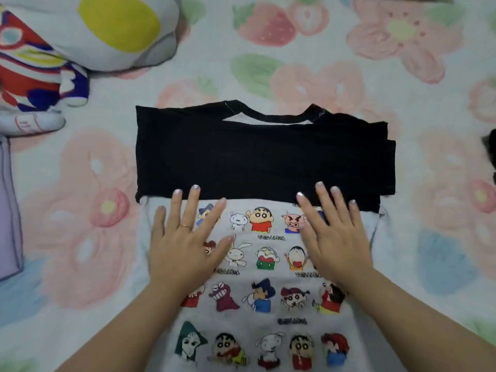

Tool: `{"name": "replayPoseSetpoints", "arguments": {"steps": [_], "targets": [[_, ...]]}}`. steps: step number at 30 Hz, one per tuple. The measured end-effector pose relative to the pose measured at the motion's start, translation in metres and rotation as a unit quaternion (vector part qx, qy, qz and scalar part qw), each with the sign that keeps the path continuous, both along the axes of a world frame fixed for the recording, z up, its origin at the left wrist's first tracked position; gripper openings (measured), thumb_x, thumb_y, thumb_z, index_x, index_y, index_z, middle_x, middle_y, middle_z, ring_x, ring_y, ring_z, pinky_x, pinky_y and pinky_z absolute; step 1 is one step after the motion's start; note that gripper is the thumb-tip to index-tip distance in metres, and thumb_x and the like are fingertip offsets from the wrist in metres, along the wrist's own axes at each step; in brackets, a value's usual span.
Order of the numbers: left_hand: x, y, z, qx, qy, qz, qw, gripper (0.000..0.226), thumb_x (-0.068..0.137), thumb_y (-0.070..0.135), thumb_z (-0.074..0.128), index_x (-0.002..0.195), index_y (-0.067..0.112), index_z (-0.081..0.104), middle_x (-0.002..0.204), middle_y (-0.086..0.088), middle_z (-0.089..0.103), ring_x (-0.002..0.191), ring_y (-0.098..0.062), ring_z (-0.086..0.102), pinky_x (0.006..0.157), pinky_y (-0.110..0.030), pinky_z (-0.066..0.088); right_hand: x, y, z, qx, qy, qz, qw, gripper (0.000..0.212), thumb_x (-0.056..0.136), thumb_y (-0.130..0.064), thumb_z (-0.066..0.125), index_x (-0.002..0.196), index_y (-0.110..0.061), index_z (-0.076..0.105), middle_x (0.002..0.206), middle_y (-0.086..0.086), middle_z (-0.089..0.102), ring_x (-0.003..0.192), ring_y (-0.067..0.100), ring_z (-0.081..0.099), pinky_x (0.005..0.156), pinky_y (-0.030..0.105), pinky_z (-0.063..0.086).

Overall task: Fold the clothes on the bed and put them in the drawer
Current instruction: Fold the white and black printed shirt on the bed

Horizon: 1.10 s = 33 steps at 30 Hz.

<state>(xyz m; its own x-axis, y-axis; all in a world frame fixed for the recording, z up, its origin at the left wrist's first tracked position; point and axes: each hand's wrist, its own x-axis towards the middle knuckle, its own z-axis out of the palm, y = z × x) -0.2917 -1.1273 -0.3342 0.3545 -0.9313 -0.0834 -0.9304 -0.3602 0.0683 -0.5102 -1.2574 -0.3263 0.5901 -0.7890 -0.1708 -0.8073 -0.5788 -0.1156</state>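
A T-shirt lies flat on the bed in front of me. Its white body [271, 299] carries rows of printed cartoon figures. Its black sleeves and shoulder part [263, 157] are folded across the top, with the neck opening at the far edge. My left hand [185, 240] lies flat on the white part with fingers spread, its fingertips at the lower edge of the black fold. My right hand [332, 234] lies flat in the same way to the right, fingertips just over the black edge. Neither hand holds anything. No drawer is in view.
The bedsheet [335, 76] is white with pink flowers and strawberries. A plush toy [61, 49] in white, yellow, red and blue lies at the far left. A lilac object [8, 210] sits at the left edge. Something dark [489, 149] shows at the right edge.
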Motion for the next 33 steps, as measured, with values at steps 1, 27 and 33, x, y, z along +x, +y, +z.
{"name": "replayPoseSetpoints", "arguments": {"steps": [1,27,33], "targets": [[0.009,0.017,0.001,0.008,-0.01,0.015,1.0,0.064,0.084,0.068,0.018,0.14,0.039,0.025,0.152,-0.003,0.016,0.141,-0.028,0.013,0.111,-0.053,0.015,-0.021,-0.002,0.0,-0.005,0.011,-0.032,0.999,0.051,0.092,-0.045,0.014,0.142,-0.034,0.011,0.155,0.003,0.015,0.144,0.025,0.012,0.116,0.047,0.012],[-0.019,0.152,0.091,-0.028,0.379,0.326,0.865,0.07,0.074,0.007,0.074,0.121,0.047,0.042,0.075,-0.013,0.059,0.05,-0.015,0.04,0.049,-0.017,0.034,-0.131,0.108,0.094,0.311,-0.137,-0.397,0.853,0.017,0.081,-0.016,0.069,0.067,-0.014,0.061,0.052,-0.009,0.059,0.05,0.009,0.052,0.048,0.026,0.033],[0.003,0.101,0.141,-0.144,0.595,0.427,0.666,0.015,0.08,-0.001,0.062,0.073,0.011,0.067,0.063,-0.008,0.061,0.056,-0.015,0.059,0.051,-0.016,0.045,-0.116,0.062,0.133,0.411,-0.382,-0.537,0.63,0.016,0.086,-0.01,0.061,0.102,-0.014,0.059,0.073,0.01,0.071,0.054,0.024,0.063,0.051,0.026,0.049]]}}
